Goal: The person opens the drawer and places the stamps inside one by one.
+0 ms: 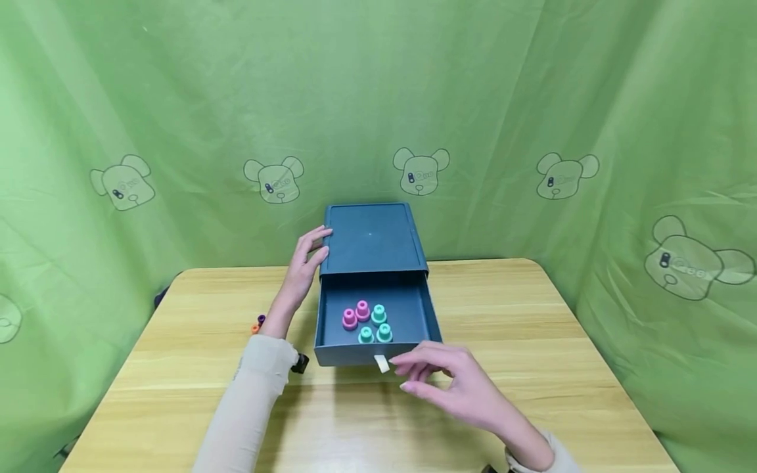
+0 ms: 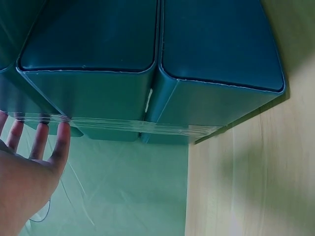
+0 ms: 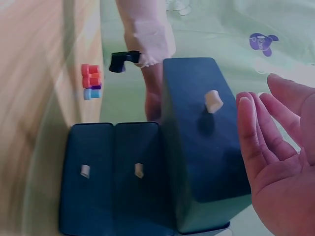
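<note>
well — right hand [image 1: 452, 384] hovers beside drawer tab [image 1: 382, 364].

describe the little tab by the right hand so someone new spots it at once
Find the dark blue drawer unit on the wooden table, then its pulled-out top drawer. A small whitish tab sticks out mid-front, beside the right hand. Unlike the two tabs on the closed drawers below, it is on the open one.

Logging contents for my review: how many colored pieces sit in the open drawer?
5: left pink piece, farther pink piece, far teal piece, near left teal piece, near right teal piece. The casing may hide more.
</note>
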`<control>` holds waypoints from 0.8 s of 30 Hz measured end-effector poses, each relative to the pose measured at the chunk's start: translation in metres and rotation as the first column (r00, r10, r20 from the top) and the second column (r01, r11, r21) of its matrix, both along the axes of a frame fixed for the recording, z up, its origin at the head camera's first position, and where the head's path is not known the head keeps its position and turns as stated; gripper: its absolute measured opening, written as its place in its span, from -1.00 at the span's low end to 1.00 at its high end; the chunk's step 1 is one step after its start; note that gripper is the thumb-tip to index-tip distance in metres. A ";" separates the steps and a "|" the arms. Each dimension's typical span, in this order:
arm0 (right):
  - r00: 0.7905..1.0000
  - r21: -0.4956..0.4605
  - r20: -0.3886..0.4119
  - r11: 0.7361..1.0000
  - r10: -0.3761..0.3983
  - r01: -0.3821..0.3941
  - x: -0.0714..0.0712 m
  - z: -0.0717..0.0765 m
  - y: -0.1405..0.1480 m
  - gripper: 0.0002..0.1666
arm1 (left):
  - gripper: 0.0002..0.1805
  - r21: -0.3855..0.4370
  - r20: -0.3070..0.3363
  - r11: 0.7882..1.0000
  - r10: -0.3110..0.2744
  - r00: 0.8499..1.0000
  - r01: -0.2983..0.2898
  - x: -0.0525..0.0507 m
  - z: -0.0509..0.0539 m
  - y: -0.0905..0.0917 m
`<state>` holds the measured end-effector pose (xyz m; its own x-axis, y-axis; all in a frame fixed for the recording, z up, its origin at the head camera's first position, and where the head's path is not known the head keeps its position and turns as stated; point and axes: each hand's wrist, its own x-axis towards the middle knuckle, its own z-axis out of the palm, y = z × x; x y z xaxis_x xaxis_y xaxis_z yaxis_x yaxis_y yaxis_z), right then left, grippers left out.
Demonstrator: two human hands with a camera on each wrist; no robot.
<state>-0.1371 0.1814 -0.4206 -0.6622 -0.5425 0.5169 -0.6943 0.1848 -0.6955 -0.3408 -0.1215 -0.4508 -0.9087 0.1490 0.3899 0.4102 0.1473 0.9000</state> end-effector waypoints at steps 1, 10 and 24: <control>1.000 0.008 0.010 1.000 -0.004 0.004 0.000 -0.002 -0.001 -0.61 | -0.48 -0.001 0.005 1.000 -0.002 1.000 0.002 0.001 0.001 0.000; 0.988 0.029 0.148 0.999 -0.040 0.036 -0.001 -0.017 -0.009 -0.67 | -0.48 -0.011 0.001 1.000 -0.004 1.000 0.004 0.029 0.030 0.006; 0.930 -0.015 0.339 0.988 -0.142 0.156 -0.001 -0.029 -0.029 -0.73 | -0.50 0.032 -0.016 0.999 0.016 1.000 -0.015 0.000 -0.004 0.003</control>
